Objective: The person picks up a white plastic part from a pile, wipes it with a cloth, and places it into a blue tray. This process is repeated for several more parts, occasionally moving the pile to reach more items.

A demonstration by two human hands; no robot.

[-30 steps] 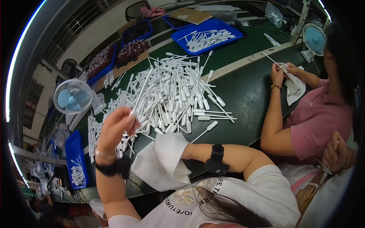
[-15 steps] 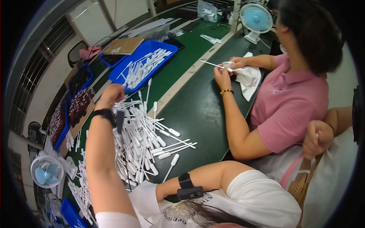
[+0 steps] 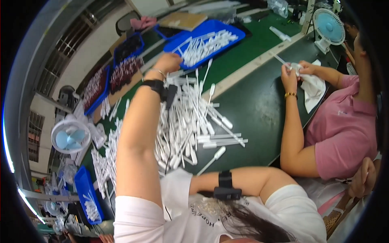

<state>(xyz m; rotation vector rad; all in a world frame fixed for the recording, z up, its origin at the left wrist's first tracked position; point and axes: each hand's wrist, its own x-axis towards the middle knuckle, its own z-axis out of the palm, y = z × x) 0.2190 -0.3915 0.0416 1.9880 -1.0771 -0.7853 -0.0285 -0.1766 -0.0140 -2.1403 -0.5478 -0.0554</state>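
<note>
My left hand [image 3: 168,63] reaches far forward to the near left corner of a blue tray [image 3: 240,39]. Its fingers are curled closed beside the tray's rim; what they hold, if anything, cannot be made out. White plastic sticks with flattened, paddle-like ends [image 3: 212,37] lie in that tray. Below my left wrist spreads a large loose pile of the same white sticks [image 3: 178,129]. My right forearm [image 3: 204,181] crosses in front of my body. A white cloth [image 3: 177,183] covers my right hand, hiding the fingers.
At the right, a co-worker in a pink shirt [image 3: 344,141] holds a white stick in a white cloth [image 3: 311,91]. Trays of small dark parts [image 3: 129,48] stand at the left. Fans [image 3: 71,137] stand left and far right. Another blue tray [image 3: 83,178] sits lower left.
The view has swung left, so the scene sits farther right and higher. My left hand stays by the blue tray's corner. My right arm remains bent in front of me.
</note>
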